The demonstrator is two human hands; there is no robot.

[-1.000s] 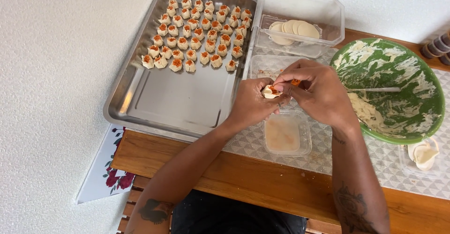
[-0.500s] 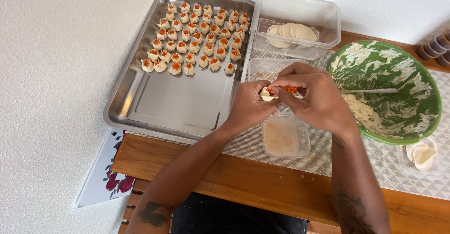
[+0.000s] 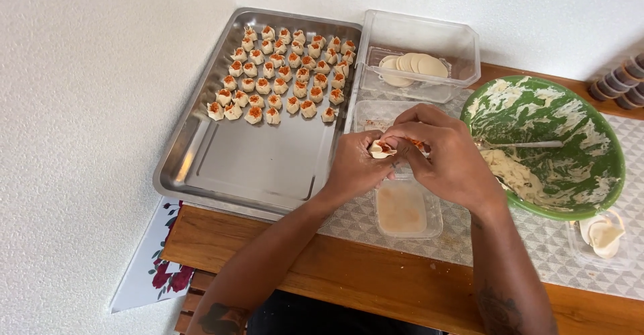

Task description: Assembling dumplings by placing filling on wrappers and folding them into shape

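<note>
dumpling (image 3: 382, 150) mostly hidden (by fingers), cups (image 3: 618, 82) cropped

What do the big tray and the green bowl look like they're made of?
The tray looks like stainless steel: brushed silver, with soft reflections along its rim. The green bowl seems to be glazed ceramic or possibly melamine; its smooth surface shows a leafy print beneath smeared pale filling, so I cannot tell which.

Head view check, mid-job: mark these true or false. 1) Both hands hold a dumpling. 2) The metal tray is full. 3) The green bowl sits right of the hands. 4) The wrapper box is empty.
1) True: left hand and right hand pinch one dumpling.
2) False: the metal tray has finished dumplings only at its far end.
3) True: green bowl.
4) False: the clear box holds round wrappers.
</note>
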